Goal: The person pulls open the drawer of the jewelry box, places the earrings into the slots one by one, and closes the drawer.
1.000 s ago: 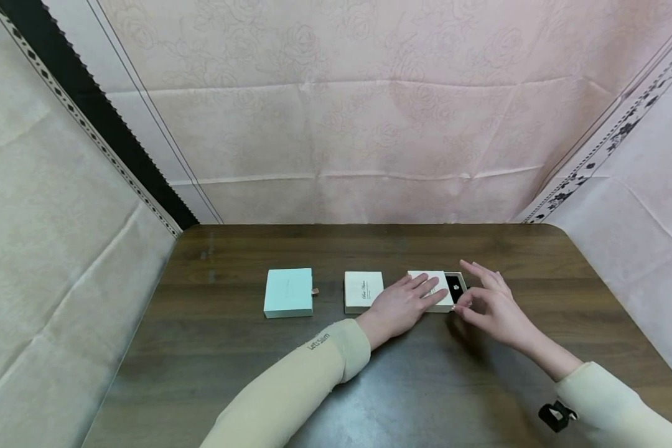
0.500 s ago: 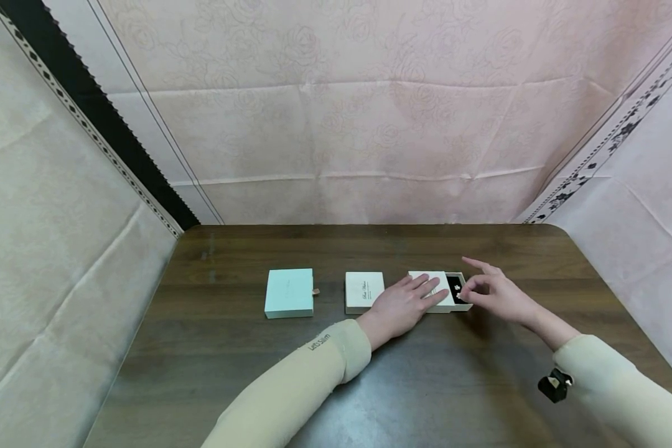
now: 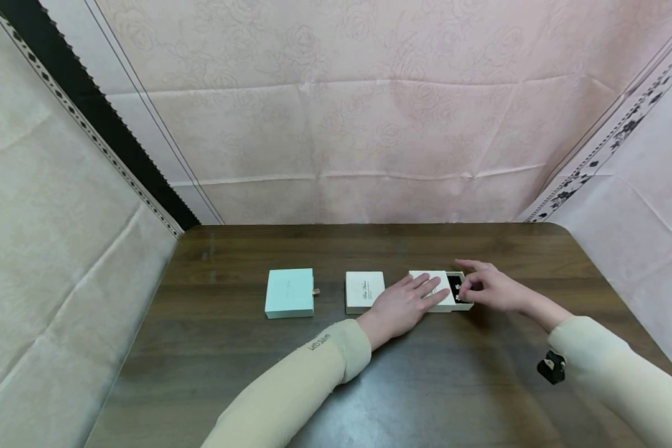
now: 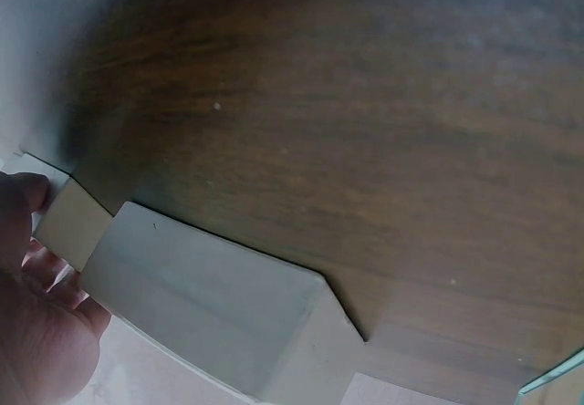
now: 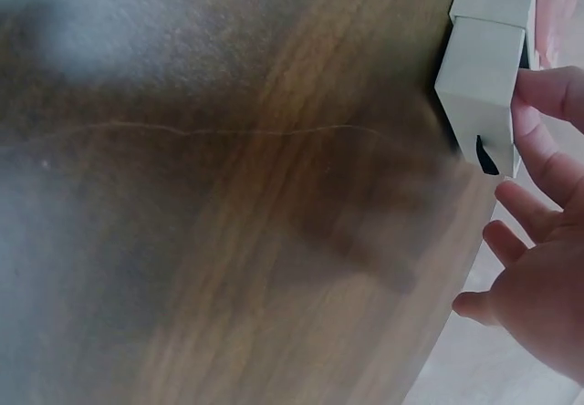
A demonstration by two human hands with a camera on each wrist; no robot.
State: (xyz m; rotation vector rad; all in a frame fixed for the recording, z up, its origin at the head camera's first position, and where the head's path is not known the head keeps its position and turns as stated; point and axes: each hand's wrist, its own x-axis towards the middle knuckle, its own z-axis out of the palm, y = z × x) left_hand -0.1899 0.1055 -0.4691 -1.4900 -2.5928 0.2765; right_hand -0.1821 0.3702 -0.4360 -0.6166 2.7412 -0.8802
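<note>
My left hand (image 3: 399, 309) lies flat with spread fingers on top of a white sliding jewellery box (image 3: 442, 281). To the right, the box's drawer (image 3: 463, 307) is pulled partly out, with a black insert (image 3: 454, 281) inside. My right hand (image 3: 494, 290) reaches over that drawer, thumb and index finger pinching a tiny whitish earring (image 3: 460, 298) against the insert. Another small white earring (image 3: 457, 287) sits in the insert. In the right wrist view a black ribbon tab (image 5: 486, 156) shows on the drawer's end; the fingertips hide the pinched piece there.
A second white box (image 3: 364, 291) stands closed beside my left wrist. Farther left is a turquoise box (image 3: 289, 293) with a small ribbon tab on its right side. The brown wooden table (image 3: 213, 361) meets hanging pale cloth (image 3: 336, 149) at the back and sides.
My right hand has moved from the drawer's right edge in over the black insert, its forearm rising slightly, with the earring in its fingers. The left hand has stayed on the box.
</note>
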